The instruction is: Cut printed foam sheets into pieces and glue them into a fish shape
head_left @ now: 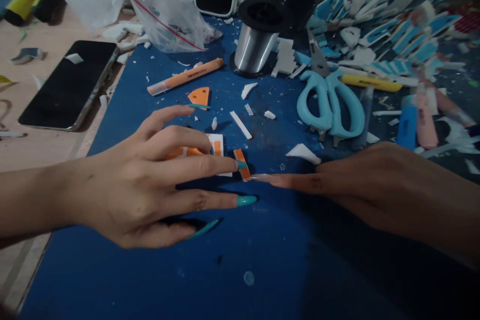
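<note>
Has the bare left forearm [37, 200] between eight and nine o'clock. Holds the left hand [138, 185] palm down, with fingers [198, 165] spread toward three and long teal nails [246, 201]. Holds the right hand [378, 187] between three and four, in shadow, with one long-nailed finger [300, 181] straight toward nine, the others partly hidden.

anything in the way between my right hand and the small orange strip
Nothing visible: the right hand reaches in from the right, to the lower end of the strip. The left hand overlaps the strip farther up, leaving that lower end uncovered.
</note>
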A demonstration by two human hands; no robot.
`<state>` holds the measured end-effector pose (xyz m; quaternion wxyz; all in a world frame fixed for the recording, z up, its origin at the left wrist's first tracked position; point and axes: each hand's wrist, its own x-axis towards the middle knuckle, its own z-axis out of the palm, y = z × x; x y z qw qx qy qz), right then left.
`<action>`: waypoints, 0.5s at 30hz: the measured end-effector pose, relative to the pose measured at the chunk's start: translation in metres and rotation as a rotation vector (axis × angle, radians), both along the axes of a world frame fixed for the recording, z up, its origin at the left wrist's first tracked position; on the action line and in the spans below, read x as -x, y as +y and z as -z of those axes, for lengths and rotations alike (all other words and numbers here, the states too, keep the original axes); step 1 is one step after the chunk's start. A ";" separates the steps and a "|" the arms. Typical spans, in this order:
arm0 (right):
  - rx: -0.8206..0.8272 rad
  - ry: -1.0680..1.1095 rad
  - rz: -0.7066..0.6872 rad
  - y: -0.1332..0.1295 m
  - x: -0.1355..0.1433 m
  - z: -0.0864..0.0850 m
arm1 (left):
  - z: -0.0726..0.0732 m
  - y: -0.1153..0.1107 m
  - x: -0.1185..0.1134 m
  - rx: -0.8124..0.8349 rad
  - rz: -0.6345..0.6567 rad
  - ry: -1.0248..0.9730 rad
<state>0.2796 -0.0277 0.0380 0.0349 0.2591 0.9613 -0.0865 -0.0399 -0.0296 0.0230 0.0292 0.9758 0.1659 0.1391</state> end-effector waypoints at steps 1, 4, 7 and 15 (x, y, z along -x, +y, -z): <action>-0.016 0.000 -0.004 0.000 0.001 0.000 | 0.000 0.000 -0.001 0.000 0.005 -0.006; -0.053 -0.010 -0.016 0.001 0.004 0.000 | 0.000 0.000 -0.002 0.010 0.001 -0.048; -0.006 -0.011 -0.008 0.001 0.005 -0.001 | 0.001 0.002 -0.002 0.004 0.029 -0.049; -0.055 0.077 0.238 -0.004 -0.012 0.002 | 0.002 0.003 0.000 0.020 0.089 -0.049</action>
